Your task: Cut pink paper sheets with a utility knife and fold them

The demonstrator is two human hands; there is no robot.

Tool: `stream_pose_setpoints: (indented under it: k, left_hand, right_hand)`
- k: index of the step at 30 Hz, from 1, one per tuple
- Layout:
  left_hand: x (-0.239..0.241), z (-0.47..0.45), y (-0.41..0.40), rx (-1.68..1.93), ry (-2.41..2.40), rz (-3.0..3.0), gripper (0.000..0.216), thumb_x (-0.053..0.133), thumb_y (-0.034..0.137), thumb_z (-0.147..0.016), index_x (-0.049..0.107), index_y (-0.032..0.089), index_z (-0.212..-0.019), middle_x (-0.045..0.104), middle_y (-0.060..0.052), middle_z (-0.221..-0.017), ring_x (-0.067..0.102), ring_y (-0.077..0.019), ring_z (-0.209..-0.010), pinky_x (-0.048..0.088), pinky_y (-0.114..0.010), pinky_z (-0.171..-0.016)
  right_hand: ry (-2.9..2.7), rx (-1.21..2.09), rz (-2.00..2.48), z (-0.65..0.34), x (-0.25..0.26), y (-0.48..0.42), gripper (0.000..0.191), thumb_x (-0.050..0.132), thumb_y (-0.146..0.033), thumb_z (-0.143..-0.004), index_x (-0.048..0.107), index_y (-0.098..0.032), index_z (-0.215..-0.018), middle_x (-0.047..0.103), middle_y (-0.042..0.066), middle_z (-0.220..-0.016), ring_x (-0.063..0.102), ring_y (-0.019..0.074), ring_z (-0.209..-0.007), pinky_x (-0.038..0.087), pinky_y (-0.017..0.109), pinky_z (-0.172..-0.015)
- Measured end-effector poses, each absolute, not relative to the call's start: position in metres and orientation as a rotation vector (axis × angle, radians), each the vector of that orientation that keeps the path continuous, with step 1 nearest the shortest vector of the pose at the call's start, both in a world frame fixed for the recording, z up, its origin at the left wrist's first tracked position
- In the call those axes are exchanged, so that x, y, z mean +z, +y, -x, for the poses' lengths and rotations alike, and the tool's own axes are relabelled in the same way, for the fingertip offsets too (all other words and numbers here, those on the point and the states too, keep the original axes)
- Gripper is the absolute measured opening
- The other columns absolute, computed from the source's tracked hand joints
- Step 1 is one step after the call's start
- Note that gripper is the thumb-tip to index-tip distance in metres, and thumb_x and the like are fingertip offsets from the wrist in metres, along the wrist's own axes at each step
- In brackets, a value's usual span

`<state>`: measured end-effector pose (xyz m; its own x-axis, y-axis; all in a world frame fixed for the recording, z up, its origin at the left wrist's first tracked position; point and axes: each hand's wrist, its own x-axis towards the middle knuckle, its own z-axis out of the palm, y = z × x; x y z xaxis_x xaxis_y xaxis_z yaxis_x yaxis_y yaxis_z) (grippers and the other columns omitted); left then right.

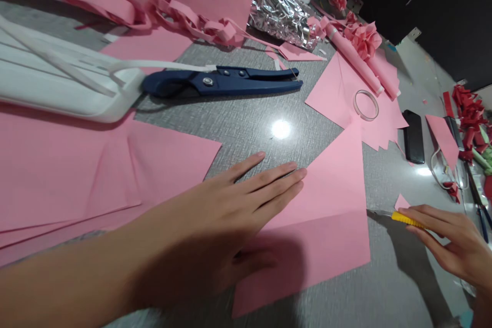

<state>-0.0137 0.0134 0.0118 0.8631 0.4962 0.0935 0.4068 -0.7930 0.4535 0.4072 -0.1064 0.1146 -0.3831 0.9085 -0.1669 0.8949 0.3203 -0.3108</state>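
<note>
My left hand (226, 205) lies flat, fingers stretched out, on the left part of a pink paper sheet (326, 246). A crease runs across this sheet, and the hand's shadow falls on its lower part. At the right, my right hand (449, 238) grips a yellow-handled utility knife (407, 219). The knife's blade points left and meets the right edge of the sheet. Just above the handle lies a small pink paper scrap (402, 201).
A blue two-pronged tool (230, 82) with a wire across its tips lies beside a white corded device (69, 72). Pink sheets (69, 174) lie left. Beyond are a paper chain (169, 10), foil (269, 7), a tape roll (355, 107), paper tubes (351, 56) and a phone (414, 136).
</note>
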Motion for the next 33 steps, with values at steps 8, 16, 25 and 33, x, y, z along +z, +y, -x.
stream_pose_setpoints:
  k: [8, 16, 25, 33]
  left_hand:
    - [0.009, 0.013, 0.013, 0.231, 0.654, -2.645, 0.088, 0.063, 0.074, -0.102, 0.045, 0.021, -0.170, 0.051, -0.012, -0.172, 0.041, -0.0299, -0.165, 0.012, -0.051, -0.141]
    - [0.026, 0.016, 0.024, -0.028, 0.505, -2.863, 0.091, 0.055, 0.073, -0.106, 0.037, 0.014, -0.173, 0.040, -0.020, -0.177, 0.038, -0.0342, -0.166, 0.015, -0.057, -0.138]
    - [0.054, 0.006, 0.006, 0.064, 0.290, -2.867, 0.049, 0.051, 0.047, -0.118, 0.057, 0.021, -0.159, 0.059, -0.009, -0.166, 0.053, -0.0228, -0.157, 0.027, -0.042, -0.137]
    - [0.032, -0.019, -0.016, -0.041, 0.040, -2.670, 0.080, 0.048, 0.062, -0.114, 0.029, 0.013, -0.175, 0.032, -0.017, -0.180, 0.026, -0.0279, -0.171, 0.020, -0.054, -0.141]
  right_hand:
    - [-2.337, 0.340, 1.724, -0.416, 0.110, -0.112, 0.043, 0.067, -0.017, -0.106, 0.071, -0.036, -0.144, 0.083, 0.004, -0.125, 0.083, 0.0270, -0.102, 0.069, 0.038, -0.082]
    - [-2.279, -0.041, 1.853, -0.399, 0.052, -0.087, 0.042, 0.058, -0.028, -0.112, 0.064, -0.026, -0.154, 0.080, 0.009, -0.127, 0.080, 0.0283, -0.105, 0.064, 0.039, -0.081]
    - [-2.370, -0.178, 1.457, -0.352, 0.049, -0.072, 0.048, 0.065, -0.018, -0.107, 0.062, -0.024, -0.154, 0.070, 0.013, -0.154, 0.061, 0.0363, -0.145, 0.048, 0.060, -0.121]
    - [-2.722, 0.417, 1.204, -0.289, 0.018, -0.011, 0.051, 0.046, -0.024, -0.115, 0.054, -0.022, -0.165, 0.052, 0.008, -0.172, 0.043, 0.0296, -0.163, 0.035, 0.061, -0.134]
